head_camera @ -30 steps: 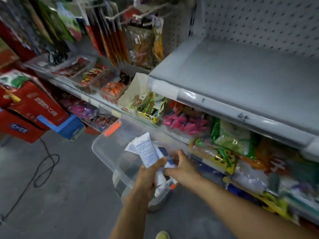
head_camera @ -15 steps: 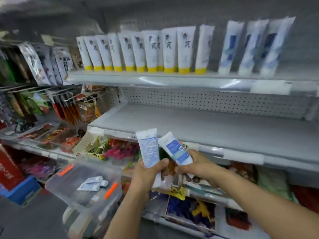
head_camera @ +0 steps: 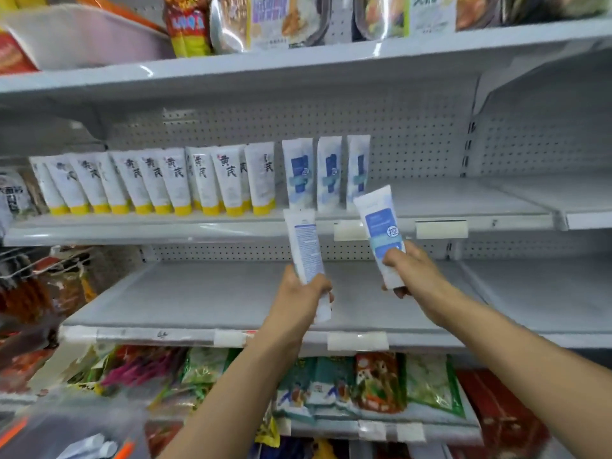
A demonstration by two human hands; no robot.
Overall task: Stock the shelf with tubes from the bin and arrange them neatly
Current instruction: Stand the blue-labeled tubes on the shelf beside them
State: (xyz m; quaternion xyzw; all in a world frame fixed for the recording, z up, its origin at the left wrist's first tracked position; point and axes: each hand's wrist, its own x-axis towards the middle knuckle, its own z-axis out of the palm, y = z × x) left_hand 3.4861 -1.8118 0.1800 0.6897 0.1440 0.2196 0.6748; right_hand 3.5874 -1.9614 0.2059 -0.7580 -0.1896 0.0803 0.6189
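White pegboard back wall (head_camera: 414, 127) fills the view, and across it runs the grey metal tube shelf (head_camera: 463, 207), our marker. Below it sits a bare grey shelf (head_camera: 198, 299). Lower again are bright snack bags (head_camera: 381, 382), and far below to the left a blurred clear plastic bin (head_camera: 66, 422). On the marker shelf stand yellow-capped white tubes (head_camera: 172, 180), then three blue-and-white tubes (head_camera: 328, 173). Just before its front edge, the left hand (head_camera: 304, 293) curls round a small-print white tube (head_camera: 306, 246), and the right hand (head_camera: 410, 270) grips a blue-labelled white tube (head_camera: 381, 226).

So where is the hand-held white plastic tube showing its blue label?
Head view, right of centre: the right hand holds the blue-labelled tube below three matching shelved tubes.
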